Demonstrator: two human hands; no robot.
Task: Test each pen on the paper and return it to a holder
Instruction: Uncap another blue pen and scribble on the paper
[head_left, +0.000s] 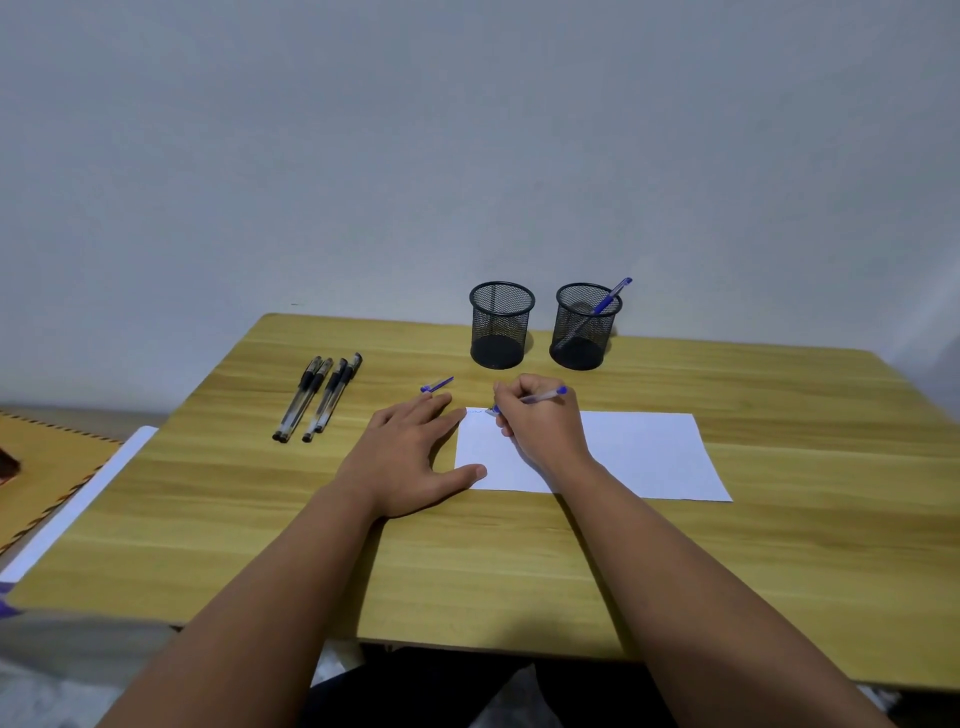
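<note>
Blue pen (540, 397) on white paper (644, 457)

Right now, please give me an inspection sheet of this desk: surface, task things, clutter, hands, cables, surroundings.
Surface: wooden table, standing against the wall.
Job's things: white paper flat on the table; blue pen writing near its far left corner; four black pens lying on the left; left holder with no pen seen in it; right holder with one blue pen in holder.
Clutter: blue cap lying loose.
Hands: left hand flat, thumb on the paper edge; right hand grips the blue pen.
Cables: nothing seen.
Surroundings: plain wall; patterned mat at left.
</note>
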